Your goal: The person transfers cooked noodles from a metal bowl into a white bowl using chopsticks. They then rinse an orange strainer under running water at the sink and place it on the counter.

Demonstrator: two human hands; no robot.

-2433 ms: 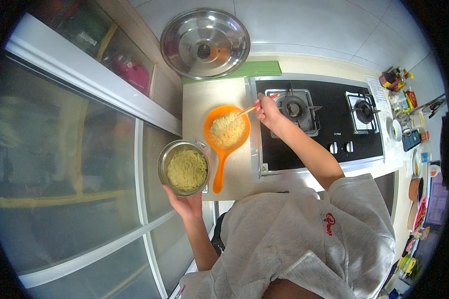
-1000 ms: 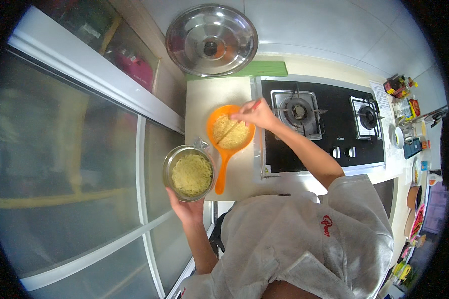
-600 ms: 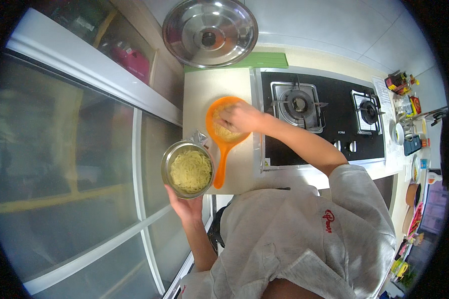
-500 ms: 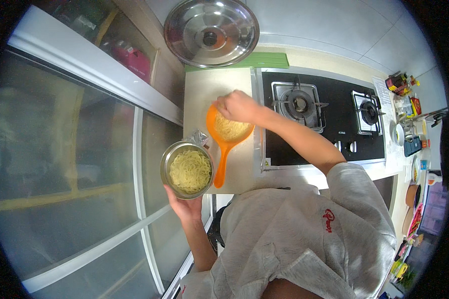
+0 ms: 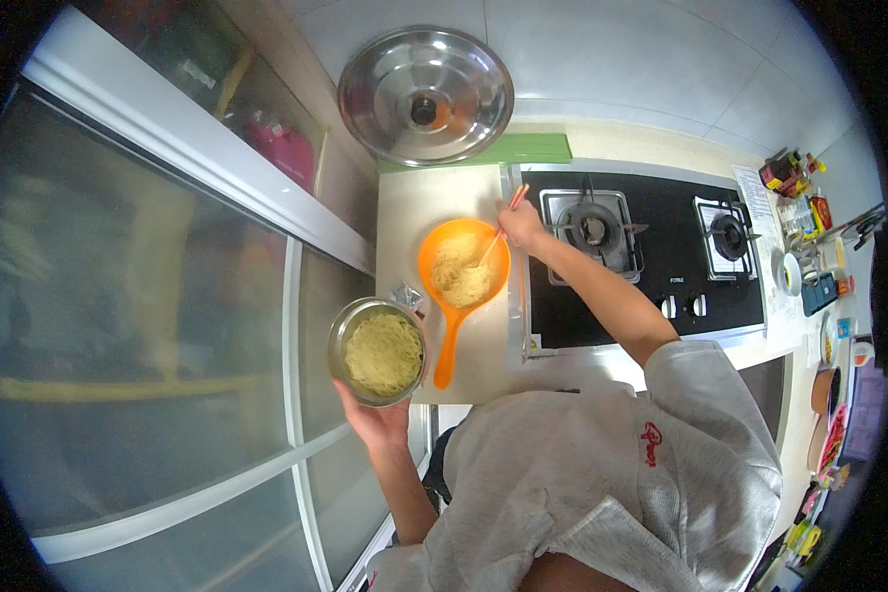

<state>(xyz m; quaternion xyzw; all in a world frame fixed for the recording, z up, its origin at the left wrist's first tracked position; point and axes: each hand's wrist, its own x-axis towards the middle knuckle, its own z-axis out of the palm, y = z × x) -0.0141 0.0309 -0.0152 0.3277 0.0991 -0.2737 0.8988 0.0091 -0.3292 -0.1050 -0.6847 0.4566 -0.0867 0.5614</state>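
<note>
My left hand (image 5: 380,422) supports a round metal bowl (image 5: 337,345) from its lower side, its fingers mostly hidden beneath. Pale yellow-green strands (image 5: 383,353), like noodles or fine shreds, fill the bowl. To its right, an orange long-handled scoop (image 5: 449,345) lies on the counter with lighter yellow strands (image 5: 461,281) inside. My right hand (image 5: 520,223) is closed around chopsticks (image 5: 493,245) with reddish ends, over the scoop's right rim. Their tips reach down into the strands in the scoop.
A black gas stove (image 5: 651,237) with two burners is set into the counter at right. A large metal lid (image 5: 390,99) leans on the back wall beside a green strip (image 5: 533,148). A small clear wrapper (image 5: 407,294) lies by the bowl. Glass panels (image 5: 158,296) stand at left.
My right hand has moved from the scoop's far left rim to its right side, and the chopsticks now show. The bowl stays in my left hand. The whole view has shifted slightly.
</note>
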